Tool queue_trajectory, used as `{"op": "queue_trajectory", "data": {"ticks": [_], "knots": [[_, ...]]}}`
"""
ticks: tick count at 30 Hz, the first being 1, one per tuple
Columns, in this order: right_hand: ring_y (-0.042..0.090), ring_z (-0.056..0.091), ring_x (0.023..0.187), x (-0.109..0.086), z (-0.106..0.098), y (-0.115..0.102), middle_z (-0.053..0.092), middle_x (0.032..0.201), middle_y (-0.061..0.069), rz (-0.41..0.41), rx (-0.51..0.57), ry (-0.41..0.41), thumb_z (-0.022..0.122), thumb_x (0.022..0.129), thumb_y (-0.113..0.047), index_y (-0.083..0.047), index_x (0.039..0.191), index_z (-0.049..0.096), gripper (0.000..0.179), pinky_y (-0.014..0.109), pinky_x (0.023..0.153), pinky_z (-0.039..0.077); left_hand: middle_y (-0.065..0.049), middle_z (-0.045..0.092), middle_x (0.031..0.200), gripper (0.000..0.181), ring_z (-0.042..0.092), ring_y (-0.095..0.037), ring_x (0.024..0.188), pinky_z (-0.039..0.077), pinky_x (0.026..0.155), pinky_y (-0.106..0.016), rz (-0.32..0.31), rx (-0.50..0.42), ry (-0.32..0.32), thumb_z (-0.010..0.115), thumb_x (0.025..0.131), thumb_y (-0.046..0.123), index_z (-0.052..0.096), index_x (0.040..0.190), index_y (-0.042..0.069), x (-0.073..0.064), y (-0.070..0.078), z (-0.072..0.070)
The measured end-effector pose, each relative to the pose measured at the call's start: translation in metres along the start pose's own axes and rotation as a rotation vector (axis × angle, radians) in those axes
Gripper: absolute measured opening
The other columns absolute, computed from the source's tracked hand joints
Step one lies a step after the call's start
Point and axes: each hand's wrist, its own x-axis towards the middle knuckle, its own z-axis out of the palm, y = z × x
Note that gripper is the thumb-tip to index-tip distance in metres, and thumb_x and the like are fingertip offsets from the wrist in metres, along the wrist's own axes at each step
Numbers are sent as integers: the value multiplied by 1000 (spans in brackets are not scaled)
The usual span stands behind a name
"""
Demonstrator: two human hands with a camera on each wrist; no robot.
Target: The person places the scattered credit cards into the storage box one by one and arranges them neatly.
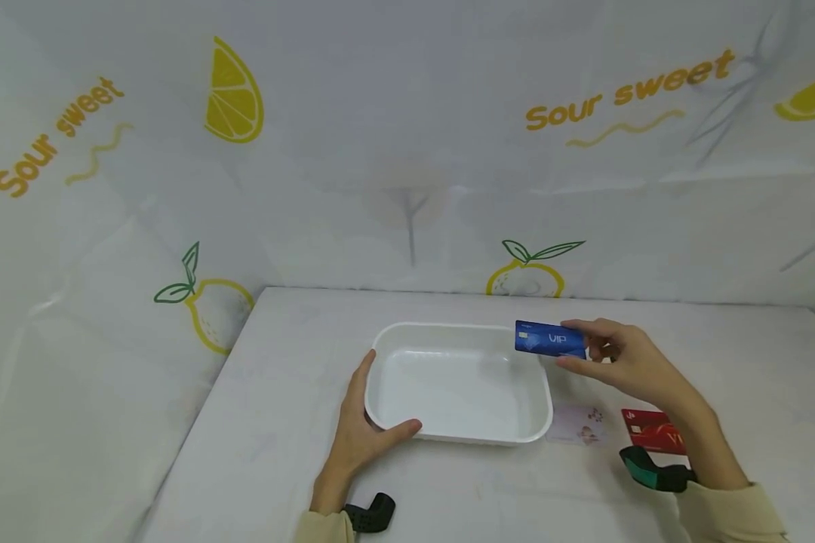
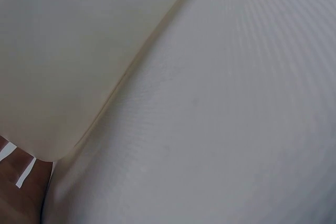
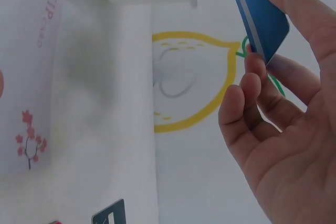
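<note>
A white rectangular tray (image 1: pixel 458 437) stands on the table. My left hand (image 1: pixel 356 437) holds its near left corner, with the thumb on the front rim and the fingers along the left side. In the left wrist view, the tray's wall (image 2: pixel 79 51) fills the upper left, with part of the hand (image 2: pixel 21 192) below it. My right hand (image 1: pixel 628 362) pinches a blue VIP card (image 1: pixel 546 339) by its right end, above the tray's right rim. The right wrist view shows the card (image 3: pixel 257 14) between thumb and fingers, the other fingers curled below.
A pale VIP card with pink blossoms (image 1: pixel 576 424) lies right of the tray, close to its corner. Farther right is a red card (image 1: pixel 652 431), partly behind the right forearm. A dark card (image 3: pixel 110 213) shows at the bottom of the right wrist view.
</note>
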Motion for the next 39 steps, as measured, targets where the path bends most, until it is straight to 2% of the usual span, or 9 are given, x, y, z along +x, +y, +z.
{"op": "queue_trajectory", "data": {"ticks": [9, 14, 18, 27, 34, 39], "knots": [[10, 49, 77, 6, 8, -18, 52, 83, 2, -40, 43, -8, 85, 84, -21, -3, 130, 68, 52, 23, 59, 41, -12, 34, 166, 120, 38, -35, 149, 32, 115, -66, -12, -10, -7, 92, 66, 36, 24, 163, 17, 1, 1, 0], [9, 51, 77, 13, 13, -28, 53, 83, 1, -73, 43, -13, 85, 83, -20, -3, 129, 68, 52, 22, 61, 43, -13, 34, 166, 120, 38, -35, 150, 32, 116, -66, 6, -12, -7, 92, 66, 35, 25, 163, 16, 4, 0, 1], [10, 51, 79, 16, 18, -34, 54, 84, 2, -62, 58, -39, 85, 84, -22, -3, 130, 68, 53, 22, 63, 44, -13, 35, 166, 120, 40, -35, 148, 33, 115, -66, 17, -8, -8, 92, 66, 35, 25, 163, 16, 5, 1, 1], [12, 54, 80, 24, 38, -45, 54, 84, 1, -74, 114, -83, 84, 85, -23, -4, 130, 68, 52, 20, 66, 47, -9, 35, 166, 120, 41, -31, 147, 34, 116, -63, -38, -3, -7, 92, 64, 35, 25, 163, 20, 3, 2, 0], [13, 54, 79, 29, 54, -59, 58, 84, 2, -89, 156, -119, 85, 84, -25, -4, 129, 70, 52, 19, 67, 49, -11, 36, 165, 121, 43, -32, 146, 35, 115, -63, -30, -3, -1, 92, 64, 34, 25, 163, 18, 2, 2, -1], [12, 55, 77, 34, 65, -66, 59, 83, 2, -96, 163, -148, 85, 84, -27, -4, 127, 70, 51, 19, 67, 50, -8, 38, 165, 120, 46, -28, 143, 39, 113, -58, -39, -2, 1, 92, 64, 34, 25, 163, 21, 1, 3, -1]]}}
